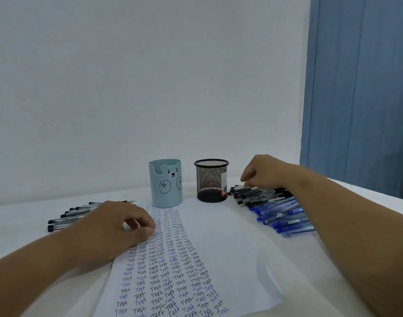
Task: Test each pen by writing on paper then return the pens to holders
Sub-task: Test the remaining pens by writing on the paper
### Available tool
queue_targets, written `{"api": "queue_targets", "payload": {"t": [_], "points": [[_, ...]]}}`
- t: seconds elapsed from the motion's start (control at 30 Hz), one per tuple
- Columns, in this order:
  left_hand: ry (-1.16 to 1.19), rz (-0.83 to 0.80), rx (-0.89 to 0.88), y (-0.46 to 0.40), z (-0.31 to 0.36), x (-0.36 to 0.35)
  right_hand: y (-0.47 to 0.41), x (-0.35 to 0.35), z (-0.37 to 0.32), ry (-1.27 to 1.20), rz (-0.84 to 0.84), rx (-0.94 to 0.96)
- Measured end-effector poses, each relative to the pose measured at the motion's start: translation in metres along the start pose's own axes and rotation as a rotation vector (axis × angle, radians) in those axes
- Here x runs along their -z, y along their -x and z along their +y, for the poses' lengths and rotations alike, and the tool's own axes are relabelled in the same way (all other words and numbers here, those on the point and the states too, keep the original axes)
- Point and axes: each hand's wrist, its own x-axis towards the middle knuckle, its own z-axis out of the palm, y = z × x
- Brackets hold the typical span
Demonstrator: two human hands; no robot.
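Right hand (262, 172) is out over the far end of the pen pile on the right, fingers bunched downward onto a black-capped pen (240, 190) at the top of the heap. Looks like a pinch forming on its barrel, though from here I can't tell whether the fingertips have truly closed on it or are only touching.

That pen lies almost crosswise to the reaching arm, long axis running left to right, capped end pointing toward the black mesh holder (211, 180) just beside it. The fingers come at it from above and from the right, so the barrel sits directly under them. This hand is clearly the nearer one.

Nearer to the person in the same heap, the blue pens (285, 216) fan out with their caps aimed toward the paper (219, 243).

Left hand (120, 225) rests on the left edge of that sheet, fingers loosely curled, gripping nothing, pinning the page flat. Columns of "Test" cover the sheet's left half, while the right half is still bare.

A row of black pens (70, 217) lies behind the left hand. Both the mesh holder and the blue bear holder (165, 183) stand upright past the paper, with no pens showing above their rims.
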Motion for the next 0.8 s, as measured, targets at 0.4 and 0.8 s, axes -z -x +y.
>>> {"api": "queue_targets", "payload": {"t": [0.4, 0.8], "points": [[0.069, 0.078, 0.001, 0.002, 0.0, 0.004, 0.005, 0.001, -0.046, -0.128, 0.577, 0.198], [0.061, 0.115, -0.017, 0.003, -0.009, 0.005, 0.016, -0.063, -0.146, -0.109, 0.378, 0.505]]}}
